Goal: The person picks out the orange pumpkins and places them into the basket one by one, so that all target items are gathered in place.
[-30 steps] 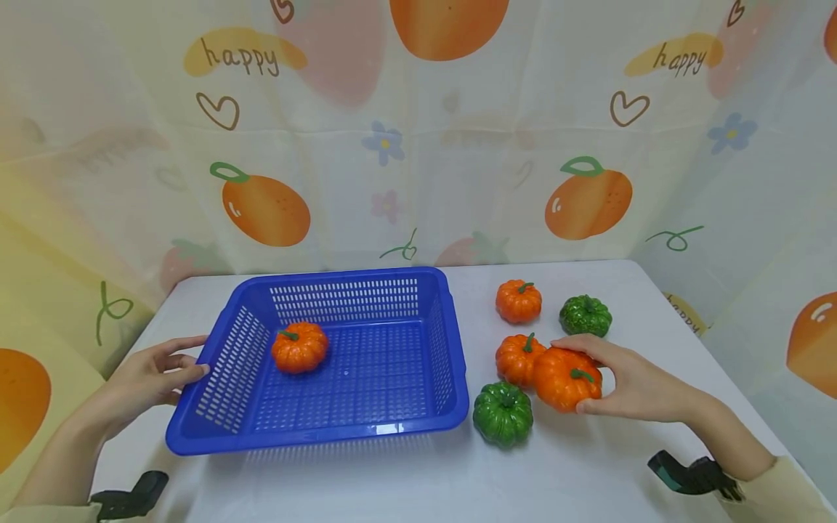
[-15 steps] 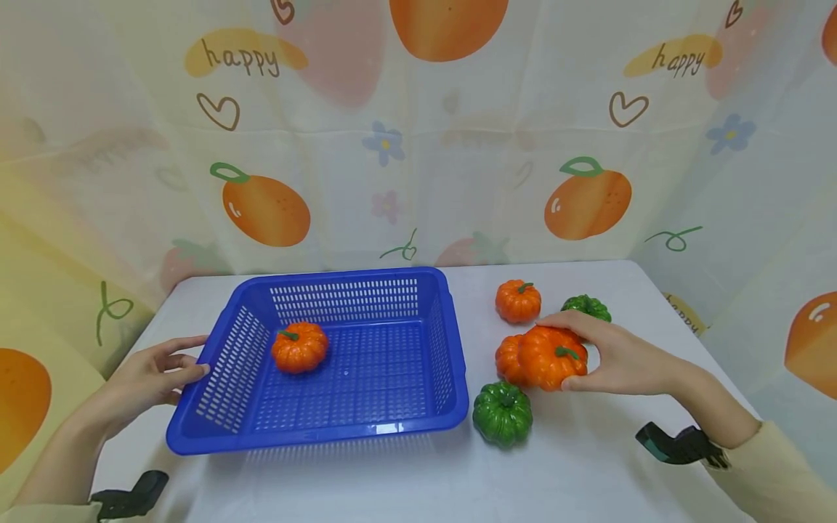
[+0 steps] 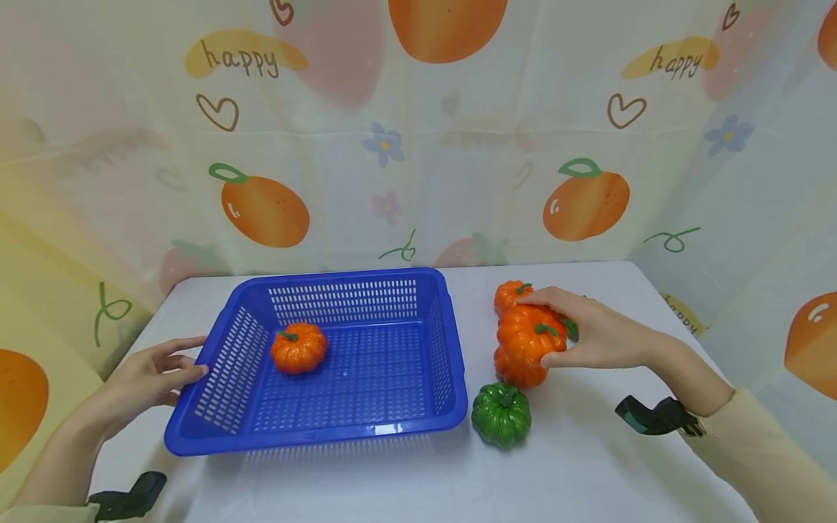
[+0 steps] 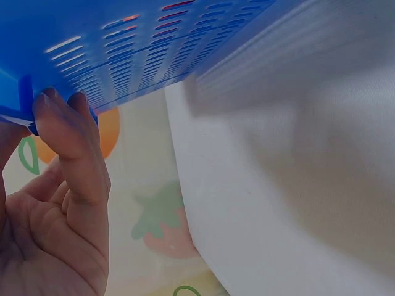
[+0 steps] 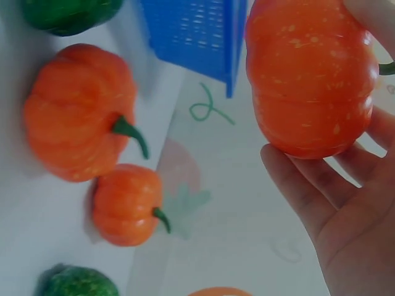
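Since it might slide, the left hand (image 3: 152, 374) pinches the blue basket (image 3: 314, 437) at nine o'clock; off its three, the right hand (image 3: 600, 331) has thumb and fingers round an orange pumpkin (image 3: 527, 331), held up probably to clear the lower pumpkin (image 3: 518, 370) at six.

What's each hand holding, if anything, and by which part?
The right hand holds a glossy ribbed orange pumpkin by its opposite sides. The left hand grips a blue rectangular slotted plastic basket by its left rim.

A white bench (image 3: 405, 483) in front of me, pale cloth (image 3: 471, 174) hanging behind it, big painted oranges (image 3: 264, 211), blue flowers (image 3: 383, 144), brown hearts (image 3: 218, 112), yellow on one side
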The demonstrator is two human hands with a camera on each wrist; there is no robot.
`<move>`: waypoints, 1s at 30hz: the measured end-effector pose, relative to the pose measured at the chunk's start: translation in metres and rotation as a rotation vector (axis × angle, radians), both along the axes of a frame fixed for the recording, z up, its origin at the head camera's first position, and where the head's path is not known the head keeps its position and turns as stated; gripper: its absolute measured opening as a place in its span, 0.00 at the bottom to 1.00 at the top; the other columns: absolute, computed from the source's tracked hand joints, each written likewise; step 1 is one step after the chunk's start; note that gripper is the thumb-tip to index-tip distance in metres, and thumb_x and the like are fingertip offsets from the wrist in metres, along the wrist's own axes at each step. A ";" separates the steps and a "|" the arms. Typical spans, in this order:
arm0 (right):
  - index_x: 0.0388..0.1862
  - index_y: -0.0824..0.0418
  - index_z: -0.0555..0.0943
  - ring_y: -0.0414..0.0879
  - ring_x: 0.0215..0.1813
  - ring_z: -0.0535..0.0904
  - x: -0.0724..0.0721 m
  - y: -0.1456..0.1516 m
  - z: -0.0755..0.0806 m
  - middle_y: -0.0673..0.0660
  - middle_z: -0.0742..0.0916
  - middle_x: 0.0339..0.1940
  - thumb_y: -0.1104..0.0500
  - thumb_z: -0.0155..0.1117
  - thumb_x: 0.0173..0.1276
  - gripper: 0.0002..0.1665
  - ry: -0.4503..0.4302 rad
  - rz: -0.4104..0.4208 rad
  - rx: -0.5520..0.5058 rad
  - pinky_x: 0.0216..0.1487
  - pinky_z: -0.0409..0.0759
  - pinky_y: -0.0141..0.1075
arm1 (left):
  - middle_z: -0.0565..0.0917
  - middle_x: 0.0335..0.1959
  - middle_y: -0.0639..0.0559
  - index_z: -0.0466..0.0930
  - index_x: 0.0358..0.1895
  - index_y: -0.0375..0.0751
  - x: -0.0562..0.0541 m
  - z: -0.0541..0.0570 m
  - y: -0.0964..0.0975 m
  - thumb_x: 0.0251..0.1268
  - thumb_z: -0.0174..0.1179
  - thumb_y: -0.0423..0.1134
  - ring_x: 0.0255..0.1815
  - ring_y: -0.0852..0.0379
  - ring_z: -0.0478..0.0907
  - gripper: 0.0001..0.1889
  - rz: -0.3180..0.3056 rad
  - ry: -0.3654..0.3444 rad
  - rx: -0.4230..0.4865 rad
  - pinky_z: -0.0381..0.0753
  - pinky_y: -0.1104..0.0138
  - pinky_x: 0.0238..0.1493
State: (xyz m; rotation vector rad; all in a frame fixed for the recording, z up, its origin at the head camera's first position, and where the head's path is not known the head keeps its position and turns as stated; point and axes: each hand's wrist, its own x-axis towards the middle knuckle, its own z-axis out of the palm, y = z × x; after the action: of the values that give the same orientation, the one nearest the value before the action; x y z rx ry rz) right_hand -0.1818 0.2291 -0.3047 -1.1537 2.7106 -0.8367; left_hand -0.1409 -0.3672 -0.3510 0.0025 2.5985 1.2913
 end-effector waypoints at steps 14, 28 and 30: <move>0.66 0.48 0.63 0.37 0.52 0.73 -0.017 -0.028 0.017 0.42 0.74 0.56 0.51 0.71 0.54 0.41 -0.023 0.039 -0.046 0.50 0.77 0.35 | 0.79 0.34 0.49 0.50 0.69 0.28 0.000 -0.002 -0.001 0.64 0.56 0.44 0.32 0.57 0.81 0.37 0.001 0.010 0.002 0.82 0.64 0.35; 0.67 0.49 0.62 0.40 0.53 0.73 -0.033 -0.048 0.030 0.46 0.74 0.54 0.50 0.71 0.54 0.43 -0.064 0.066 -0.086 0.52 0.77 0.38 | 0.78 0.35 0.48 0.48 0.69 0.28 0.000 -0.002 0.000 0.66 0.54 0.42 0.32 0.58 0.80 0.36 -0.007 0.002 -0.013 0.82 0.66 0.35; 0.66 0.47 0.62 0.40 0.53 0.72 -0.035 -0.051 0.031 0.45 0.74 0.54 0.50 0.71 0.54 0.42 -0.070 0.066 -0.096 0.51 0.77 0.37 | 0.78 0.35 0.48 0.48 0.69 0.28 0.000 -0.001 0.000 0.66 0.54 0.42 0.32 0.58 0.80 0.36 -0.008 0.000 -0.013 0.82 0.66 0.35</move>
State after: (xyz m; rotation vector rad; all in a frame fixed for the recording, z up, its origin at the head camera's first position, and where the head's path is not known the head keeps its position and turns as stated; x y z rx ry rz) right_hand -0.2164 0.1780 -0.2738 -1.2014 2.5872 -0.9872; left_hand -0.1413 -0.3670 -0.3523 0.0114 2.6043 1.2715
